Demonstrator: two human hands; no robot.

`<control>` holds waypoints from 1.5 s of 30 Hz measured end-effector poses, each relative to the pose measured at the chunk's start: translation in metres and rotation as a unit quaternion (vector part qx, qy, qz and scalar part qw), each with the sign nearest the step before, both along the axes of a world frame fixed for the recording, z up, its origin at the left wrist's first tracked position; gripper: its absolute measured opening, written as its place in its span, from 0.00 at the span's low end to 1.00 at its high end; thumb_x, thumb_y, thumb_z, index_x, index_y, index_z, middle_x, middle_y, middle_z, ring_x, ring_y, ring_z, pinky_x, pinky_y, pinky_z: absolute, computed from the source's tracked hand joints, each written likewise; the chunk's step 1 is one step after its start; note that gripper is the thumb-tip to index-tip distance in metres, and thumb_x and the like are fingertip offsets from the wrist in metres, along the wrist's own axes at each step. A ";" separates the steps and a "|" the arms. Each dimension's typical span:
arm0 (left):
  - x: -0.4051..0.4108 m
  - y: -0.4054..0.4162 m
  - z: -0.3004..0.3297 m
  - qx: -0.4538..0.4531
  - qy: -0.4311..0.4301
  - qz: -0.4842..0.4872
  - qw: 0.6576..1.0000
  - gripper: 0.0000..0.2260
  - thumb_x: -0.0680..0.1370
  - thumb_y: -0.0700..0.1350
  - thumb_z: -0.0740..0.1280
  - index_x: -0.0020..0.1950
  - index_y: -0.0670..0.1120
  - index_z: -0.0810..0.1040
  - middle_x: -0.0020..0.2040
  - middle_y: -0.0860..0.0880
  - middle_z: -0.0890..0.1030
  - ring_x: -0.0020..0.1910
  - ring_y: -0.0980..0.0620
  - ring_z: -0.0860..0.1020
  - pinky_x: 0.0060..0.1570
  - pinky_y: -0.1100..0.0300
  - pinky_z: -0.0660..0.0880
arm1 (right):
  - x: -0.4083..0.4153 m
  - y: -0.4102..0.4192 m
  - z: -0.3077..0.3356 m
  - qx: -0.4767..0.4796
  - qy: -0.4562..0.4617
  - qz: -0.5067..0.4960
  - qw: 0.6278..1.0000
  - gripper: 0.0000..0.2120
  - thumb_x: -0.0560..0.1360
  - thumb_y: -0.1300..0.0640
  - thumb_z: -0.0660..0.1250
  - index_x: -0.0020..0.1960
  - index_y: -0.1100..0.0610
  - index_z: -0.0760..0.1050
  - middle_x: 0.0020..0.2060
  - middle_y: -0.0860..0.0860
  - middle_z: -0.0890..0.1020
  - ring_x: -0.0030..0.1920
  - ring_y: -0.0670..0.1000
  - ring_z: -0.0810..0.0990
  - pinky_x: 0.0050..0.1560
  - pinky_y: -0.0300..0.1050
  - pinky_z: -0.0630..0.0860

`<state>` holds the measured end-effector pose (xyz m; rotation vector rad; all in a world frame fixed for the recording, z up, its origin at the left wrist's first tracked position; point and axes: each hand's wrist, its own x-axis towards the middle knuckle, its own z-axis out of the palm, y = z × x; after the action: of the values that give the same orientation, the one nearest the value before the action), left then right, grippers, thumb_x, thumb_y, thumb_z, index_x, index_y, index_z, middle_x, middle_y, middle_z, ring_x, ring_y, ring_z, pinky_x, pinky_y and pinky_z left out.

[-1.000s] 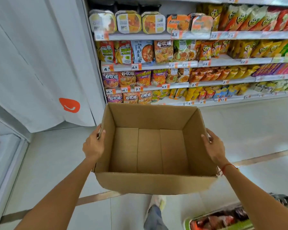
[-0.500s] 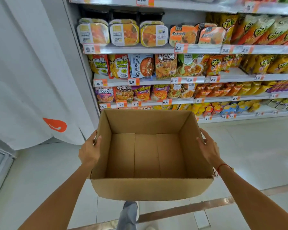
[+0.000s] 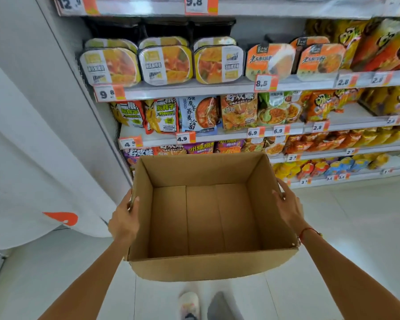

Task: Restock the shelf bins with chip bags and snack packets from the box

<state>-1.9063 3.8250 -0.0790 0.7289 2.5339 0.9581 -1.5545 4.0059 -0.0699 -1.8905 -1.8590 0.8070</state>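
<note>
Now the box (image 3: 203,218) was in the air before the shelf (image 3: 189,88), open side up, with only bare cardboard showing inside it; the left hand (image 3: 123,222) held its left wall, thumb hooked over the rim, the other fingers hidden outside the wall; the right hand (image 3: 289,209) held the right wall in the same manner, thumb on the rim, and a red cord (image 3: 307,230) lay round that wrist. Both grips were thus closed on the cardboard. Behind the box the shelf carried noodle trays (image 3: 164,64) on an upper level, flat packets (image 3: 196,114) on the level under it, and chip bags (image 3: 379,42) to the right; price tags (image 3: 266,83) stood along the edges. Below the box one shoe (image 3: 189,304) was on the pale floor (image 3: 356,227); a white curtain (image 3: 32,158) hung at the left.
</note>
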 end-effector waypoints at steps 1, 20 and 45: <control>-0.004 0.009 -0.004 0.000 0.007 0.003 1.000 0.20 0.81 0.54 0.57 0.72 0.53 0.68 0.59 0.40 0.80 0.57 0.36 0.77 0.58 0.41 0.72 | -0.006 0.011 -0.007 -0.002 0.000 0.002 1.000 0.21 0.82 0.55 0.57 0.74 0.47 0.62 0.53 0.60 0.82 0.50 0.61 0.80 0.46 0.50 0.75; -0.099 0.079 -0.465 -0.073 0.032 0.048 0.996 0.19 0.81 0.56 0.57 0.70 0.55 0.71 0.48 0.39 0.82 0.48 0.35 0.78 0.46 0.48 0.74 | -0.112 0.129 -0.481 -0.037 -0.029 0.085 0.995 0.21 0.81 0.51 0.57 0.73 0.45 0.62 0.50 0.57 0.83 0.44 0.59 0.81 0.38 0.46 0.73; -0.142 0.113 -0.632 0.027 -0.122 0.057 0.991 0.21 0.80 0.53 0.61 0.72 0.52 0.69 0.65 0.45 0.77 0.64 0.42 0.74 0.63 0.51 0.69 | -0.154 0.172 -0.637 -0.071 0.004 0.144 0.987 0.27 0.79 0.50 0.61 0.75 0.49 0.57 0.68 0.58 0.71 0.63 0.60 0.74 0.56 0.53 0.74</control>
<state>-2.0480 3.9382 -0.7106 0.4540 2.3624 1.0857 -1.7089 4.1781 -0.7069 -1.7159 -2.1533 1.0614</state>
